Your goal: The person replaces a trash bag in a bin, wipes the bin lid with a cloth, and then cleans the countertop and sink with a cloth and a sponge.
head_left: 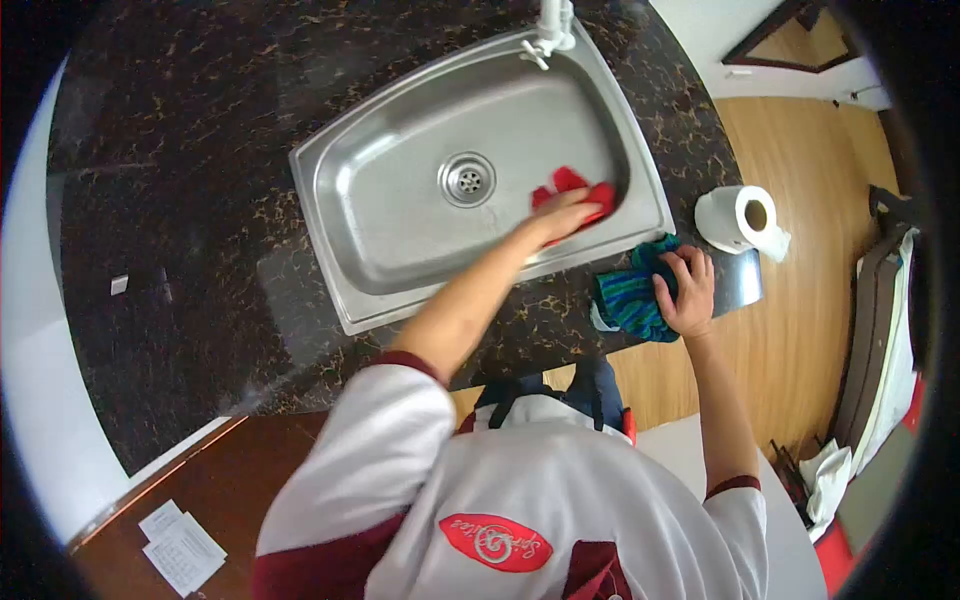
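Observation:
My left hand reaches into the stainless steel sink and presses a bunched red cloth against the basin near its right front corner. The fingers are closed on the cloth and partly hidden by it. My right hand is on the counter just off the sink's front right corner. Its fingers curl over a crumpled blue-and-green striped cloth. A small whitish thing sticks out from beneath that cloth's left side; its kind cannot be made out.
A white faucet rises behind the sink, and the drain lies mid-basin. A paper roll stands near the right edge of the dark marbled counter. Papers lie lower left. A small white piece sits on the counter's left.

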Demonstrator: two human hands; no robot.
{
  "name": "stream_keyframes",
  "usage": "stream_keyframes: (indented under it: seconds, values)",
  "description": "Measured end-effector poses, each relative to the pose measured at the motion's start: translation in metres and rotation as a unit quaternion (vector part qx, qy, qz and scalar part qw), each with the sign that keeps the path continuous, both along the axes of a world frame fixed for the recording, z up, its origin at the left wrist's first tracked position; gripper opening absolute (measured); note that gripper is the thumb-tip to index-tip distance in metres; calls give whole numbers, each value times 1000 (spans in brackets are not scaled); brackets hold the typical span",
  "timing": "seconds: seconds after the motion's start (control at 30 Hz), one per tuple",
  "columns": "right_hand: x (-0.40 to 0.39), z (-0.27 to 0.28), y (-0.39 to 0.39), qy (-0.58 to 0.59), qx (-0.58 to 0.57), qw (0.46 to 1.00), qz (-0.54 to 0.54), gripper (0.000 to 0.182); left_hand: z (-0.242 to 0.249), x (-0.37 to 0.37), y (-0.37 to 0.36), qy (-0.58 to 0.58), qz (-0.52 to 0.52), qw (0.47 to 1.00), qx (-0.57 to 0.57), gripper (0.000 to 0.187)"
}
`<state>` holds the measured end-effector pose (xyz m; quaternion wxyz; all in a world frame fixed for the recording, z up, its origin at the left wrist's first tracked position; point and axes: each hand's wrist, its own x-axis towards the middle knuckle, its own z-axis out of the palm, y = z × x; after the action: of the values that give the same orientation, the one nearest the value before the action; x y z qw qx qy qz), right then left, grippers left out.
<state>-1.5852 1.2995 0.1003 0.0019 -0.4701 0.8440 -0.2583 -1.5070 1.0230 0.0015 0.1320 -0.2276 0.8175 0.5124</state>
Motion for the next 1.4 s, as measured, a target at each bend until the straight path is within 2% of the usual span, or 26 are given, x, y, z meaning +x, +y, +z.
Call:
stream_keyframes:
  seconds: [0.03, 0.1, 0.13, 0.17, 0.2, 0.23, 0.27, 0.3, 0.4, 0.43, 0.47, 0.5, 0.53, 0.63, 0.7, 0.73, 0.8, 0.87, 0.9, 0.93, 1.03, 1.07, 1.13, 1.23, 1.37, 1.4]
  values:
    - [0, 1, -1, 4, 4, 1000, -1, 34, 37, -12, 3, -27, -33, 999, 12, 57]
    - [1, 1, 1, 2, 18, 1000, 6, 33, 14, 16, -14, 38, -41, 990, 129, 59]
    - [1, 1, 1, 0, 14, 1000, 4, 33, 25, 50, -31, 6, -45, 996, 71, 58]
    - [0, 1, -1, 0, 7, 1000, 7, 32, -4, 108, -51, -5, -8, 1000, -27, 53]
    - [0, 1, 0, -2, 3, 1000, 9, 32, 34, 153, -86, -108, -35, 991, 73, 52]
    - [0, 0, 2, -4, 0, 1000, 8, 32, 24, 209, -130, -163, -103, 980, -46, 49]
    - [0, 0, 4, -2, -1, 1000, 3, 33, 50, 246, -161, -270, -183, 930, -167, 45]
    - [0, 1, 3, 0, 0, 1000, 3, 33, 93, 253, -179, -329, -260, 859, -294, 41]
    - [0, 0, 4, -1, -3, 1000, 12, 34, 55, 242, -169, -373, -203, 876, -229, 44]
    - [-4, -1, 3, 3, -6, 1000, 13, 34, 69, 208, -144, -311, -106, 936, -125, 47]
    - [-3, 0, 1, 6, -20, 1000, 13, 34, 64, 177, -120, -232, -61, 970, -30, 52]
    - [1, 2, 3, 3, -14, 1000, 9, 33, 42, 148, -90, -186, -61, 979, -52, 56]
    - [1, 3, 3, 3, -9, 1000, 6, 33, 22, 107, -71, -131, -110, 985, 21, 60]
    - [-1, 2, 1, 2, 1, 1000, -1, 33, 5, 2, -13, 47, -105, 992, -50, 60]
    - [-1, 2, 2, 7, 5, 1000, 1, 33, -11, -56, -5, 107, -83, 984, -116, 57]
    - [-2, 0, 2, 11, 2, 1000, 2, 33, -6, -75, -17, 105, -95, 973, -184, 51]
    - [0, 4, 1, 7, 2, 1000, 2, 33, -4, -77, -42, 197, -34, 925, -323, 42]
    - [-1, 2, 1, 9, 2, 1000, 3, 33, -9, -67, -92, 199, 32, 921, -333, 33]
    - [-1, 0, 2, 6, 1, 1000, 3, 33, 10, -48, -118, 178, 9, 915, -362, 39]
    - [-1, 1, 1, 5, 0, 1000, 5, 33, -17, -28, -155, 174, 18, 900, -400, 44]
    - [-1, 1, 3, -4, -3, 1000, 2, 33, -9, 70, -217, 107, -30, 872, -477, 41]
    - [-2, 2, 4, -6, -5, 1000, 4, 33, 0, 99, -222, 56, -71, 865, -494, 43]
    - [-3, 2, 5, -8, -9, 1000, 3, 33, 10, 139, -224, 45, -180, 856, -483, 52]
    - [-4, 3, 7, -13, -3, 1000, 3, 33, 28, 130, -194, 44, -251, 831, -494, 56]
    - [-2, 5, 7, -22, 0, 1000, 2, 33, 48, 105, -176, -67, -266, 798, -537, 53]
    - [-3, 5, 7, -14, 1, 1000, 6, 33, 48, 106, -176, -70, -265, 806, -525, 46]
